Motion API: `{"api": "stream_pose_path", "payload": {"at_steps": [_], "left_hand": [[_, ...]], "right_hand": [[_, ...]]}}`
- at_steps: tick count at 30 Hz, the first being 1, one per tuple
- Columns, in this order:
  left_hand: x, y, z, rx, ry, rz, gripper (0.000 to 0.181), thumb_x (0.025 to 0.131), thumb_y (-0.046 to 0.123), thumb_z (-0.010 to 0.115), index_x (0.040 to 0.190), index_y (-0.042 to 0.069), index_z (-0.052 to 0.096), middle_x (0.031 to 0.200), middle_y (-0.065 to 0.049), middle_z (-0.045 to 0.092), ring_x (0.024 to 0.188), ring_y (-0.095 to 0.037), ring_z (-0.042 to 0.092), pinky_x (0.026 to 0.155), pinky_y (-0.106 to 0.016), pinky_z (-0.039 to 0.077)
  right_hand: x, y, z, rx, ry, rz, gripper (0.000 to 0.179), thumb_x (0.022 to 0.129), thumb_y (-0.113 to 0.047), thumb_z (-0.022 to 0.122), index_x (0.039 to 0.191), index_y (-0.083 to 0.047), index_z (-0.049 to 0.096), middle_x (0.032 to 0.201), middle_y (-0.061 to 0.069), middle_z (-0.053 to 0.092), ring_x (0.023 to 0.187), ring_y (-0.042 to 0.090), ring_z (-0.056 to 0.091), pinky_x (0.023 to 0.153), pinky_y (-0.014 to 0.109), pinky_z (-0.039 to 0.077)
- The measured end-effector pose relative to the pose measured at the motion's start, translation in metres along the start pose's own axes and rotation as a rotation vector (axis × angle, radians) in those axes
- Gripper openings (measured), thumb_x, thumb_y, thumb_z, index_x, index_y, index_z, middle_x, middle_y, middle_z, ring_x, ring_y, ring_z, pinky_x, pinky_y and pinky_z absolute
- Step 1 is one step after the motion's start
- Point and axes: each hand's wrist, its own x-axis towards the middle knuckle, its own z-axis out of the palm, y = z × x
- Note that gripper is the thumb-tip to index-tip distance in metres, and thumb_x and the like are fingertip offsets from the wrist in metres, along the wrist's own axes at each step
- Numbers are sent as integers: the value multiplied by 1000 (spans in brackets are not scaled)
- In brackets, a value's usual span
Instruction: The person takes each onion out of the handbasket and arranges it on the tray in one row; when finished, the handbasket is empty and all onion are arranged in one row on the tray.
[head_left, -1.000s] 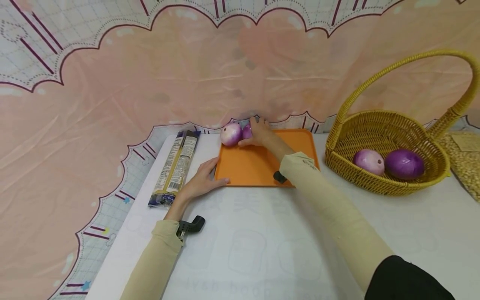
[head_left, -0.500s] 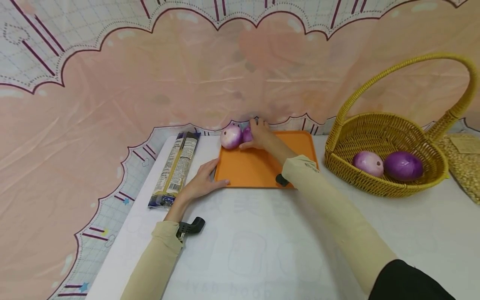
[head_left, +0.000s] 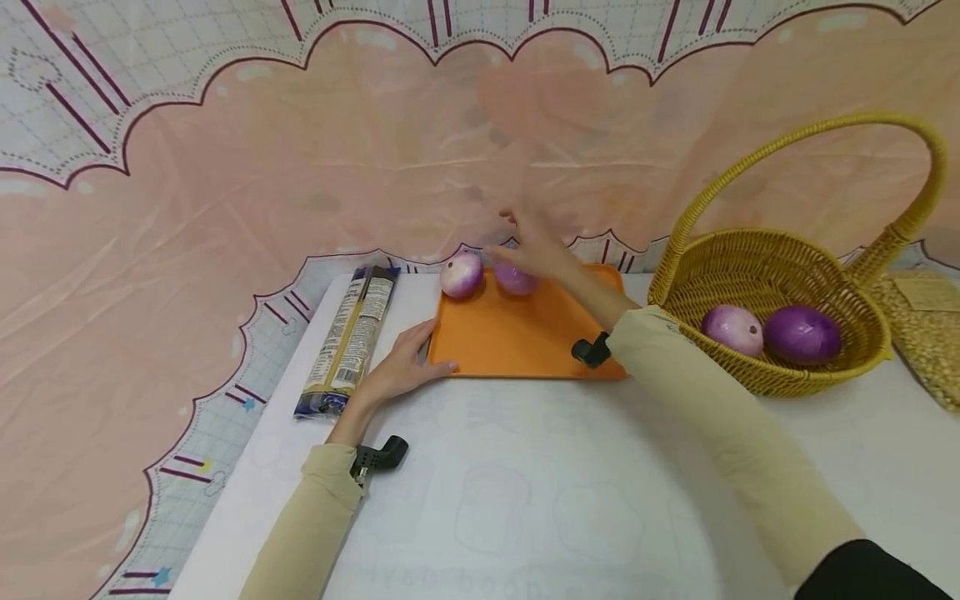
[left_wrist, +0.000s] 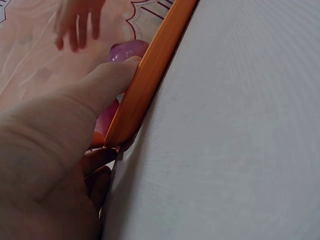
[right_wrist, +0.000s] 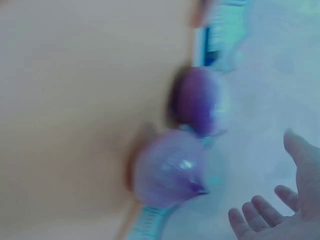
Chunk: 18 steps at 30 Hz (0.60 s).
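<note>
My left hand (head_left: 403, 365) holds the near left corner of an orange tray (head_left: 517, 337). In the left wrist view its thumb lies over the tray's rim (left_wrist: 150, 75), with other fingers curled below the corner. Two purple onions sit at the tray's back left: a paler onion (head_left: 461, 275) and, to its right, another onion (head_left: 516, 279). Above and behind the right-hand onion is my right hand (head_left: 542, 243), slightly blurred, its fingers spread and holding nothing. The right wrist view shows that hand (right_wrist: 280, 215) apart from the near onion (right_wrist: 167, 167).
On the right stands a yellow wicker basket (head_left: 783, 381) with a tall handle, holding two onions (head_left: 802, 335). A long printed packet (head_left: 348, 342) lies left of the tray. Beyond the basket is a bag of yellow grains (head_left: 926, 333). A patterned cloth (head_left: 375, 167) hangs behind the white table (head_left: 525, 483).
My right hand has let go of the right-hand onion and lifted up and to the right. That onion now sits a little farther right, apart from the paler one. The left hand keeps its place.
</note>
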Motion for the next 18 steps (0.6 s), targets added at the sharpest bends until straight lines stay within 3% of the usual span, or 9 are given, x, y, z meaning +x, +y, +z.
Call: {"api": "stream_pose_path", "payload": {"at_steps": [5, 9, 13, 18], "left_hand": [[1, 1, 0, -3, 0, 2, 91, 86, 38, 71, 155, 7, 20, 160, -14, 23, 150, -33, 13, 122, -53, 14], [2, 0, 1, -6, -7, 0, 91, 86, 39, 71, 155, 7, 20, 161, -14, 23, 150, -32, 12, 122, -53, 14], [1, 1, 1, -5, -12, -3, 92, 86, 40, 71, 155, 7, 20, 160, -14, 22, 150, -33, 12, 121, -54, 15], [1, 0, 2, -9, -1, -1, 91, 86, 39, 71, 155, 6, 21, 160, -15, 23, 150, -34, 13, 121, -54, 15]], "right_hand": [[-15, -16, -31, 243, 54, 2, 53, 94, -20, 63, 138, 1, 42, 135, 22, 51, 125, 33, 51, 108, 44, 43], [-36, -23, -52, 267, 68, -1, 48, 94, -20, 63, 135, -1, 48, 130, 20, 57, 118, 30, 57, 105, 43, 46], [-58, -24, -68, 282, 44, -59, 39, 95, -14, 60, 130, 1, 51, 124, 22, 59, 113, 32, 60, 100, 42, 50], [-77, -17, -83, 263, 25, -112, 35, 96, -10, 58, 128, 2, 53, 121, 22, 60, 109, 31, 61, 90, 23, 52]]}}
